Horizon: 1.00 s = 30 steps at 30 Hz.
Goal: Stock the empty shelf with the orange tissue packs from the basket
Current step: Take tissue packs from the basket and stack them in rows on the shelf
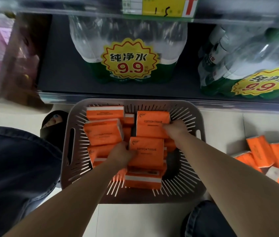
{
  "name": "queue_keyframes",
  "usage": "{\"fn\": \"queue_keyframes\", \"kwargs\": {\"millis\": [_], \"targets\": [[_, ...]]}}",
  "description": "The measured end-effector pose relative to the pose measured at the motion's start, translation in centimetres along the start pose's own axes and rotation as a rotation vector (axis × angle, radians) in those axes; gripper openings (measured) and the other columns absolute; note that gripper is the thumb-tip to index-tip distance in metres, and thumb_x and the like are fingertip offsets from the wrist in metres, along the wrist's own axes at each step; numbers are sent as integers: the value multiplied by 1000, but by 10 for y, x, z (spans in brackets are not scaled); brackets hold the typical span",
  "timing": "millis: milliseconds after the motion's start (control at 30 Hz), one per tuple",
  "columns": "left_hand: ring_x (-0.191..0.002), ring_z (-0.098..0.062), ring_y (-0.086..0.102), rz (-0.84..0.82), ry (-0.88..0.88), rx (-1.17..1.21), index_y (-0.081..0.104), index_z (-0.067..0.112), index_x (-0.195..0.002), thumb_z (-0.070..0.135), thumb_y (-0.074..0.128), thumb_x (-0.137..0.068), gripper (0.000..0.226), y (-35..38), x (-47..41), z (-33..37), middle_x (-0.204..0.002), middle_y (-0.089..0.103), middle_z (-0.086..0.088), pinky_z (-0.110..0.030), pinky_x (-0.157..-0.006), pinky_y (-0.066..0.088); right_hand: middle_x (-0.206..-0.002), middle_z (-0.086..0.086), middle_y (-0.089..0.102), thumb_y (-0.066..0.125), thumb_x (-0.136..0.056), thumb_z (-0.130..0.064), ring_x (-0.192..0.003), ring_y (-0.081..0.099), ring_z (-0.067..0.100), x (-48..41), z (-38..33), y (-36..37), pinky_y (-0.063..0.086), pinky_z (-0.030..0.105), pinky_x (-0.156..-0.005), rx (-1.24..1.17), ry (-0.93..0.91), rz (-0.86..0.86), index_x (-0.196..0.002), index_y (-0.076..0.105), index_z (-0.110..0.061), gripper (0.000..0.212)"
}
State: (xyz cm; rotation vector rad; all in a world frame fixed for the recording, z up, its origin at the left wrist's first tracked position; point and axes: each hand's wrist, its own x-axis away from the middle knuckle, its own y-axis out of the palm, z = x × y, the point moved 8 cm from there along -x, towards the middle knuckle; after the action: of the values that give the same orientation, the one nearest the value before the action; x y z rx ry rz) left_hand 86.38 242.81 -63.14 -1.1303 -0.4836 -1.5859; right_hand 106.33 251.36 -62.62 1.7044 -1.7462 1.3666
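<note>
Most fingers of both hands are hidden under the packs they grip. The left hand (123, 153) curls round the left edge of a near orange tissue pack (146, 152); the right hand (176, 128) clutches a farther pack (152, 124) (glossy wrappers), inside the slotted grey plastic basket (185, 183) on the floor.

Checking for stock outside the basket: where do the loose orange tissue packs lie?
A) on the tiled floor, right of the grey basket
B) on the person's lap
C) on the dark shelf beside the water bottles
A: the loose orange tissue packs lie heaped on the pale tiled floor, to the right of the grey slotted plastic basket.
</note>
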Motion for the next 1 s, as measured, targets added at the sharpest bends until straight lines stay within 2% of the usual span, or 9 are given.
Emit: {"fn": "queue_keyframes", "kwargs": {"millis": [100,200,333,433,633,733,833,933,1000], "targets": [[-111,-24,59,-5,18,21,57,23,-104,18,57,-93,12,-2,7,3,-119,62,-5,-45,-98,49,-87,8,64,56,-91,-20,-83,62,25,4,0,-1,50,35,-67,3,13,22,-84,59,-14,9],[-115,-26,59,-14,44,10,59,15,-116,17,57,-93,23,-4,15,6,-121,63,-7,-48,-101,47,-92,11,63,55,-92,-20,-85,61,26,9,0,0,51,40,-81,7,15,25,-79,55,-16,14],[-116,-26,59,-15,42,28,57,12,-123,15,58,-93,30,-7,21,6,-123,62,-7,-47,-101,48,-107,12,61,58,-90,-22,-106,58,32,15,0,6,45,50,-98,-72,58,-30,-86,54,-17,8],[-117,-26,58,-12,38,62,55,15,-123,16,58,-93,30,-10,21,5,-124,61,-6,-38,-93,49,-115,13,60,60,-88,-19,-110,56,33,15,1,8,44,51,-100,-121,83,-47,-101,56,-15,14],[-122,-28,55,-46,26,135,51,16,-128,15,58,-93,36,-10,18,6,-129,58,-6,-43,-98,47,-102,11,63,62,-88,-17,-99,60,30,10,3,10,49,50,-94,-148,113,-16,-85,54,-18,8],[-120,-25,56,-57,36,150,50,18,-128,15,58,-93,36,-11,17,5,-125,59,0,-37,-91,47,-96,9,62,63,-87,-16,-94,60,28,10,4,10,50,49,-93,-169,117,-33,-82,54,-19,11],[-115,-21,57,-75,48,154,54,21,-122,16,59,-92,30,-13,19,5,-107,59,11,-33,-87,46,-103,11,63,65,-86,-16,-96,60,28,13,3,10,49,48,-93,-177,106,-57,-90,58,-16,8],[-111,-20,60,-84,61,154,58,22,-113,18,60,-92,22,-17,25,9,-107,63,8,-27,-79,48,-107,13,65,67,-86,-18,-101,61,31,20,-2,5,49,48,-93,-164,80,-68,-91,60,-15,9],[-108,-20,62,-87,71,159,58,19,-118,18,60,-92,26,-21,31,13,-114,65,2,-26,-75,48,-106,13,66,66,-87,-18,-100,63,30,25,-7,2,49,48,-93,-153,56,-84,-88,60,-15,7]]}}
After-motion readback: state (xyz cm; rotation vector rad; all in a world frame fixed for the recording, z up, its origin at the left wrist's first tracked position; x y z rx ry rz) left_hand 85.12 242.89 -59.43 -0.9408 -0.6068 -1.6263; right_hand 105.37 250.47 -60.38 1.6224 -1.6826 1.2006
